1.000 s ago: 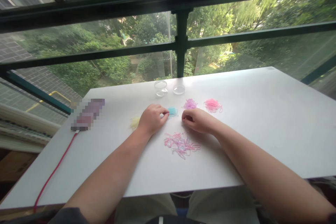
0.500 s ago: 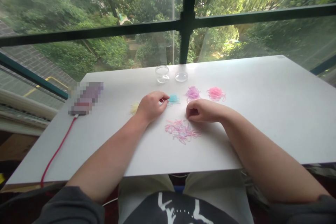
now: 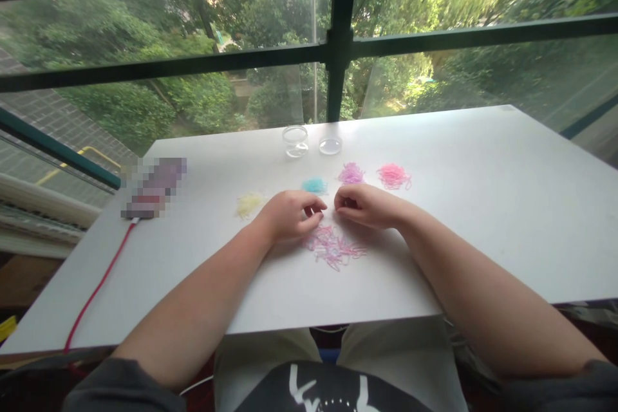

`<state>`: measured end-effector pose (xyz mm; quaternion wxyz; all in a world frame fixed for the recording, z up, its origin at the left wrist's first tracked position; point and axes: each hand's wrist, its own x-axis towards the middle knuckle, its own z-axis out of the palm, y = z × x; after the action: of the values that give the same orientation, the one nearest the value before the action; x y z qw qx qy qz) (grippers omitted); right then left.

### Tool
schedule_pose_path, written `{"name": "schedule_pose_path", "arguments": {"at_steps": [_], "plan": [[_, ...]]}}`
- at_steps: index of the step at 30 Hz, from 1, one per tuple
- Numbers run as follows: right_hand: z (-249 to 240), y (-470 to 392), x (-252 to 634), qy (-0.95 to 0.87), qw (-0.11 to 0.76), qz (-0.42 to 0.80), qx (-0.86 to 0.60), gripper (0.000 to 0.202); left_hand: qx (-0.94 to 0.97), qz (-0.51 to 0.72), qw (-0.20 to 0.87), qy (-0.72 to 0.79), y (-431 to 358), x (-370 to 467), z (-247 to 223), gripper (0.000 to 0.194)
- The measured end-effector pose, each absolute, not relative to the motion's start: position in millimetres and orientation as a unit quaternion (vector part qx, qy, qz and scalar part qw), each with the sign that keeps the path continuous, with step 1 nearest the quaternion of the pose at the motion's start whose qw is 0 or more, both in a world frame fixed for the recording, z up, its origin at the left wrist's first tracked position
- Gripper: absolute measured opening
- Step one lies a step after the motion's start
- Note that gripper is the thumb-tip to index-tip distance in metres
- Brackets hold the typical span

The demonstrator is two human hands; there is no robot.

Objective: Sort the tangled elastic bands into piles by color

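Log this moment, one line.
left hand: slightly open, near mixed strands; right hand: curled, contents unclear, near purple pile; blue pile: beyond left hand; jar: upright

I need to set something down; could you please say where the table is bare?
The tabletop is bare right of the pink pile and between the red cable and left forearm, but crowded around the mixed pile, left hand and right hand.

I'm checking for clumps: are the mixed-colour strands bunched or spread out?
Loosely spread: the mixed-colour strands splay outward, white table showing between some.
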<state>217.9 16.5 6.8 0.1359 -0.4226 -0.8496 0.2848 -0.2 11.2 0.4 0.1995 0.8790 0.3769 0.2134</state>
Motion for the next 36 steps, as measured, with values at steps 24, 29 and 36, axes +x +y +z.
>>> {"name": "schedule_pose_path", "arguments": {"at_steps": [24,29,36], "plan": [[1.4,11.0,205.6,-0.805,0.24,0.377,-0.39,0.001,0.81,0.286,0.311,0.406,9.5,6.0,-8.2,0.016],[1.2,11.6,206.0,-0.801,0.254,0.384,-0.383,0.002,0.803,0.303,0.318,0.404,10.0,5.5,-9.1,0.013],[-0.7,12.5,206.7,-0.794,0.264,0.385,-0.388,0.004,0.797,0.314,0.321,0.403,10.1,4.2,-8.5,0.013]]}}
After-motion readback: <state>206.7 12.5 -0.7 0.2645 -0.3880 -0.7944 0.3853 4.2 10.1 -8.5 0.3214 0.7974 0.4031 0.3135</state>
